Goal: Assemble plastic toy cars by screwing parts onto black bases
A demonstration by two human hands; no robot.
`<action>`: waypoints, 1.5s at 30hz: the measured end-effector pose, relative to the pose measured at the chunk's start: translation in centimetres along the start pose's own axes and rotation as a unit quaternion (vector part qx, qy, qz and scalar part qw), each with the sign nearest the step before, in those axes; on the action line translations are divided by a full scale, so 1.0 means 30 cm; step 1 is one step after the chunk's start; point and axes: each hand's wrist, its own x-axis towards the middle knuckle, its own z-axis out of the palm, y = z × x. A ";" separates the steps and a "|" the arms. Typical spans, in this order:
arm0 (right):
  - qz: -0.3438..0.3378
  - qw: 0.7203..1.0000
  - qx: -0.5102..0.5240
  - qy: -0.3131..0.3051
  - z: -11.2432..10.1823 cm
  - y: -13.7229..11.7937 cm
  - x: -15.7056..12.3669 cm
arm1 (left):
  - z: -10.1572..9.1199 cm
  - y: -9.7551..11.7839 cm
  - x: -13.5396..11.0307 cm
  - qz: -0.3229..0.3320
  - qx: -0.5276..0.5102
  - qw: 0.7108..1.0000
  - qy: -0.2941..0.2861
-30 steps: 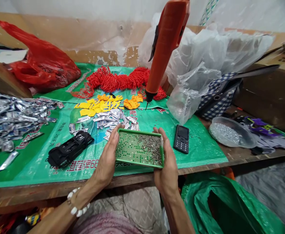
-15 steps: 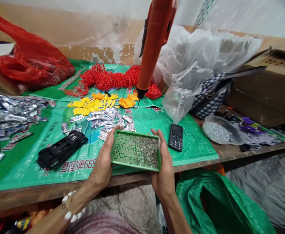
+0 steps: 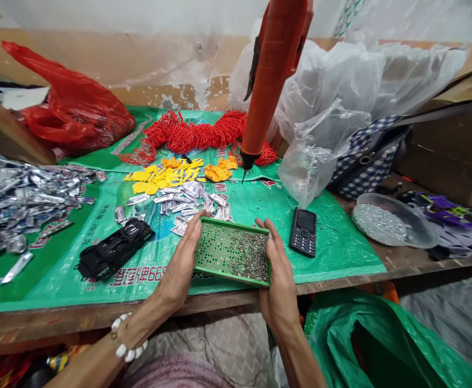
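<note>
Between my two hands I hold a green perforated screw tray (image 3: 215, 268), tilted slightly, near the table's front edge. Small metal screws (image 3: 254, 257) heap at its right side, while many holes on the left show green. My left hand (image 3: 181, 258) grips the left end, a white bead bracelet on its wrist. My right hand (image 3: 279, 272) clasps the right end, its fingers partly hidden behind the tray. Over the table hangs an orange electric screwdriver (image 3: 270, 81), its tip pointing down. A black toy car body (image 3: 117, 249) lies left of the tray, and a keypad phone (image 3: 304, 231) lies to the right.
Silvery packets (image 3: 26, 196) pile at the left; yellow pieces (image 3: 163, 177) and red netting (image 3: 195, 134) lie behind the tray. A clear bowl (image 3: 422, 231) of small metal parts stands right. A red bag (image 3: 82, 116), plastic bags (image 3: 341, 75) and a green sack (image 3: 365, 328) surround the workspace.
The camera view has shifted, so the scene sits further right. The screws in the tray now look sharper and spread in its right part; both hands still hold it.
</note>
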 end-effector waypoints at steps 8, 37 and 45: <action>0.015 0.997 -0.069 0.008 -0.072 -0.018 0.041 | 0.048 -0.029 -0.024 -0.017 0.004 1.000 -0.002; -0.018 0.965 -0.112 0.238 -0.388 -0.338 0.160 | 0.055 -0.098 0.279 0.423 0.597 0.649 -0.209; 0.020 0.977 -0.101 0.188 -0.294 -0.310 0.187 | -0.090 -0.110 0.326 0.422 0.645 0.618 -0.154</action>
